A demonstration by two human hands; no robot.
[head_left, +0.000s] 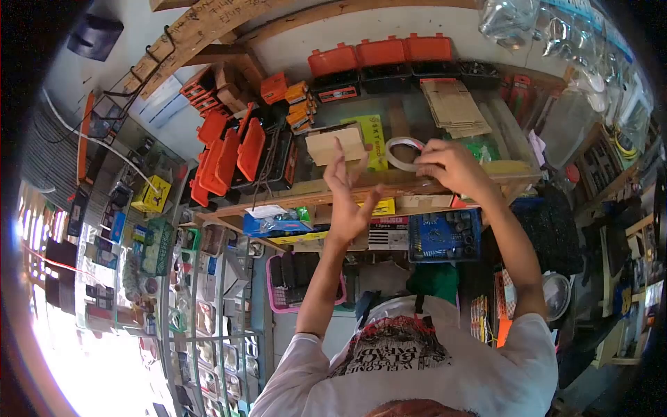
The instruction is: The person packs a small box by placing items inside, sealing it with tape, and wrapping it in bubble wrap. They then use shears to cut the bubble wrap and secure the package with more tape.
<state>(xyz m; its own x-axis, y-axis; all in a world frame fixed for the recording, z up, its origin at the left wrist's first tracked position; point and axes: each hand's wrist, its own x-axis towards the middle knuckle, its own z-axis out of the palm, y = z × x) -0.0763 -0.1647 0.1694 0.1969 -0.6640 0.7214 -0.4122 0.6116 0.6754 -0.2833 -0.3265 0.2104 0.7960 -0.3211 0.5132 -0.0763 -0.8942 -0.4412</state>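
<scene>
A: What was on the left?

B: Black plastic boxes with raised red lids (251, 149) stood on a wooden-edged counter (295, 197). Right of them was a small, flat piece of plain brown cardboard (322, 148), probably light and stiff but easy to crease, so best held by its edges.

A: And the hands?

B: The person's left hand (349, 196) was raised in front of that cardboard, empty as far as I could see, fingers spread and thumb pointing right. I couldn't tell whether a fingertip touched the card.

A: What came next along the counter?

B: A yellow-green printed sheet (376, 147), lying flat, then a pale, ring-shaped roll of tape (391, 157) with a wide hollow centre, above the counter's front part.

A: Who had the roll?

B: The person's right hand (448, 165), its fingers closed on the roll's right side. I judged the roll light and firm, with any loose end tacky; the rim seemed the surest hold.

A: Anything farther right?

B: A stack of flat brown cardboard pieces (455, 109) lay beyond that hand, likely stiff, and liable to slide unless pinched together at the edge.
</scene>
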